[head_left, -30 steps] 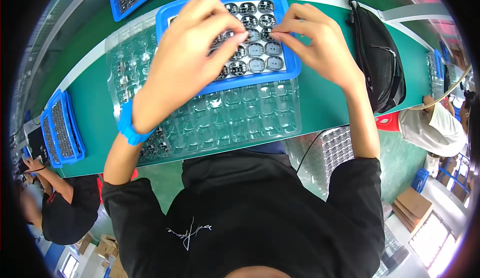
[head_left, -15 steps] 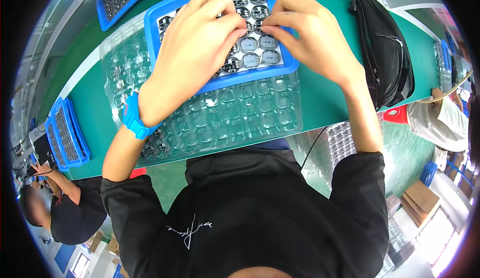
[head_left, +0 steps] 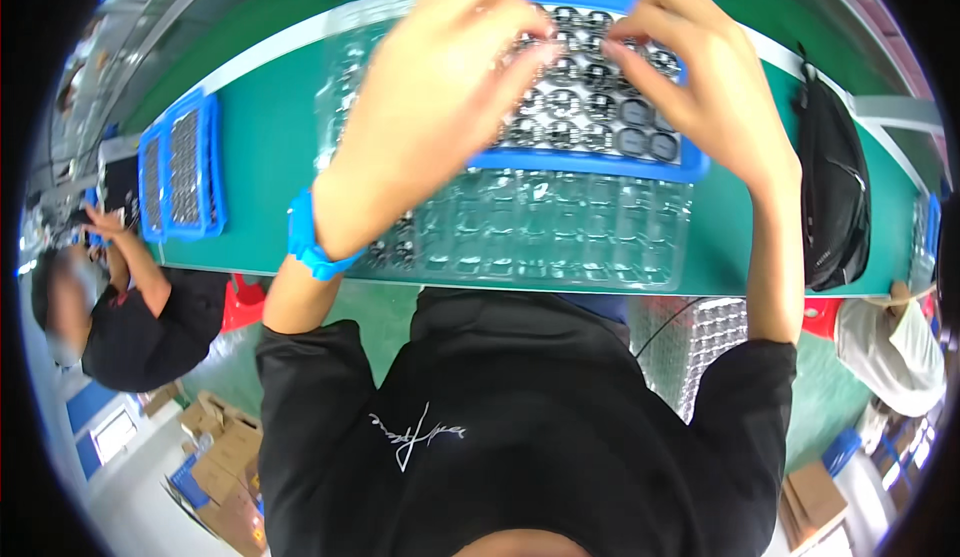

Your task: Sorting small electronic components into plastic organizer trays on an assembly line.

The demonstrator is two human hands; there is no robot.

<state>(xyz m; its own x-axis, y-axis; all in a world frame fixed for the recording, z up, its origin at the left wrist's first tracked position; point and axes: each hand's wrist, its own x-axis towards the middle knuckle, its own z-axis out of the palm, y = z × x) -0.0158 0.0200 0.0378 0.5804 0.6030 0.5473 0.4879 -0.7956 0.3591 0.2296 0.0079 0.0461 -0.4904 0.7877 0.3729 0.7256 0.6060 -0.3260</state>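
My left hand (head_left: 440,102), with a blue watch (head_left: 310,242) on its wrist, hovers over the left part of a blue tray (head_left: 610,167). Motion blurs its fingers, and the thumb and index tips are close together. Over the tray's right part, my right hand (head_left: 710,82) has thumb and index finger bent into a pinch; anything between them is too small to make out. Rows of small rounded black parts (head_left: 563,104) lie in the tray on a white sheet. A few at the right show plain dark grey faces (head_left: 633,143).
Under the tray lies a clear plastic blister tray (head_left: 550,232) on the green table (head_left: 265,147). A black bag (head_left: 835,192) rests at the right. Filled blue trays (head_left: 213,162) stand at the left, near a seated person (head_left: 150,327). Another person (head_left: 890,347) is at the far right.
The whole view has shifted and turned, so the table sits straighter. My two hands' fingertips are farther apart, and my left hand is blurred by motion.
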